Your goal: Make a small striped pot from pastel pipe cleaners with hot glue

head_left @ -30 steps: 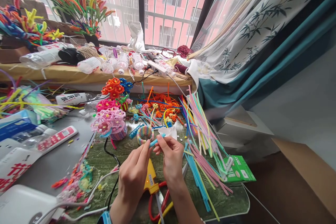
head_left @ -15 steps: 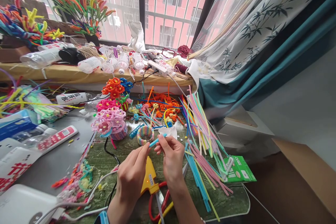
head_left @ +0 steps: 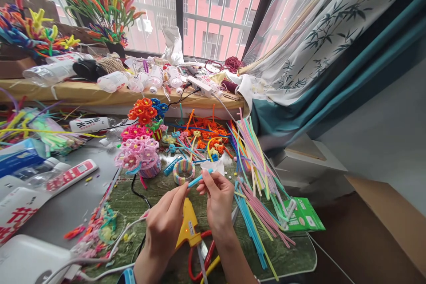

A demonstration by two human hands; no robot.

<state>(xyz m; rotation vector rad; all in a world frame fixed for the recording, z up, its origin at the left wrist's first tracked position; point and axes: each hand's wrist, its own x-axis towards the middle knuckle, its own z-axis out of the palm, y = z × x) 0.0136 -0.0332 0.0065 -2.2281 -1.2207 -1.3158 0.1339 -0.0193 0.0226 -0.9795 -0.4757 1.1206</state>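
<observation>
A short light-blue pipe cleaner (head_left: 195, 181) spans the gap between my two hands. My left hand (head_left: 165, 222) pinches its lower left end, and the fingertips of my right hand (head_left: 218, 199) close on its upper right end. Just beyond the fingers stands a pastel-striped ring (head_left: 178, 179) of pipe cleaner. A yellow glue gun (head_left: 189, 223) lies under and between my wrists. Scissors with red handles (head_left: 191, 262) rest beside it, partly covered by my right forearm.
Loose pastel pipe cleaners (head_left: 254, 219) spread to the right, by a green packet (head_left: 304, 214). Pink pipe-cleaner flowers (head_left: 138, 153) stand in a small pot at left. White cables (head_left: 124, 230) cross the table's left side. Plastic bottles (head_left: 115, 81) line the window ledge.
My left hand has shifted slightly left, and a little more of the blue pipe cleaner shows between my hands. My right hand stays nearly in place.
</observation>
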